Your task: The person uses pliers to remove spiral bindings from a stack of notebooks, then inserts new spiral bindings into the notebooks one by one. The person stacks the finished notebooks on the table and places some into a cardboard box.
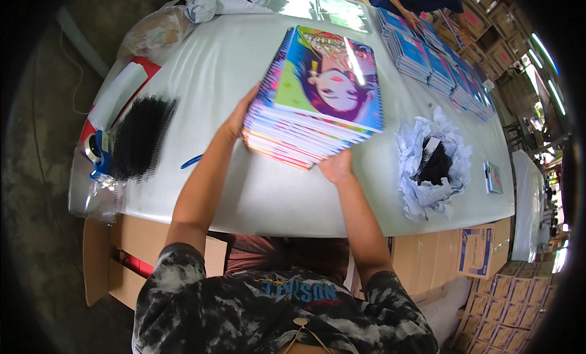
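Notebook stack [332, 88] ran pretty much twelve-to-six, gripped by the left hand [237, 117] at eight o'clock, right hand [336, 166] around five.

Left arm [201, 186] and right arm [363, 222] reach forward, left fingers [246, 103] gripping farther out than right fingers [333, 164].

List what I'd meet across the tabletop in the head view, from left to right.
Blue tape dispenser → bundle of black coils → blue pen → lifted stack of spiral notebooks → crumpled white paper → small flat colourful item.
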A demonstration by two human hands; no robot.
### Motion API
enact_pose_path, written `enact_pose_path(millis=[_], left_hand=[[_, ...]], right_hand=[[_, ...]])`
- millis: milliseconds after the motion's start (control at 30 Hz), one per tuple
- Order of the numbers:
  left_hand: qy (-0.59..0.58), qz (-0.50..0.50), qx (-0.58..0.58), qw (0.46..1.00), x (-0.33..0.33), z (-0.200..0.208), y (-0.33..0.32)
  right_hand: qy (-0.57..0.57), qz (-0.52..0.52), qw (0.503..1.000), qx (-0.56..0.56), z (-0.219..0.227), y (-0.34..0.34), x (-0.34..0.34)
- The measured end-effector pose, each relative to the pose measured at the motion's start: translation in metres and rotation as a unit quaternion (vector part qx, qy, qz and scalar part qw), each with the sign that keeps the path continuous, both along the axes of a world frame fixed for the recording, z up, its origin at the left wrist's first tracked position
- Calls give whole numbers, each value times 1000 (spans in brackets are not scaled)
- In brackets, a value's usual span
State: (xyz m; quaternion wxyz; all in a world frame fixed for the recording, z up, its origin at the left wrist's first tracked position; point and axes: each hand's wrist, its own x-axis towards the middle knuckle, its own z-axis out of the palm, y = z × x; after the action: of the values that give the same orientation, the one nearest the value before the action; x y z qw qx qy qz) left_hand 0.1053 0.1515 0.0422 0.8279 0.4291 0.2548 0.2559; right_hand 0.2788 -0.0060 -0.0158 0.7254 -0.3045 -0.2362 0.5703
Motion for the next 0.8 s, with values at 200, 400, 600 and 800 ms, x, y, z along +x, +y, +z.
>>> enact_pose_path(millis=[200, 400, 600, 800], left_hand=[[126, -15, 94, 987, -31, -1, 56], [109, -91, 208, 968, -31, 95, 39], [153, -167, 335, 914, 5, 117, 13], [148, -173, 337, 914, 30, 109, 0]], right_hand=[[-121, 22, 992, -2, 15, 19, -10], [62, 63, 995, -41, 130, 1, 20], [52, 69, 996, -7, 135, 10, 37], [27, 47, 998, 27, 120, 3, 49]])
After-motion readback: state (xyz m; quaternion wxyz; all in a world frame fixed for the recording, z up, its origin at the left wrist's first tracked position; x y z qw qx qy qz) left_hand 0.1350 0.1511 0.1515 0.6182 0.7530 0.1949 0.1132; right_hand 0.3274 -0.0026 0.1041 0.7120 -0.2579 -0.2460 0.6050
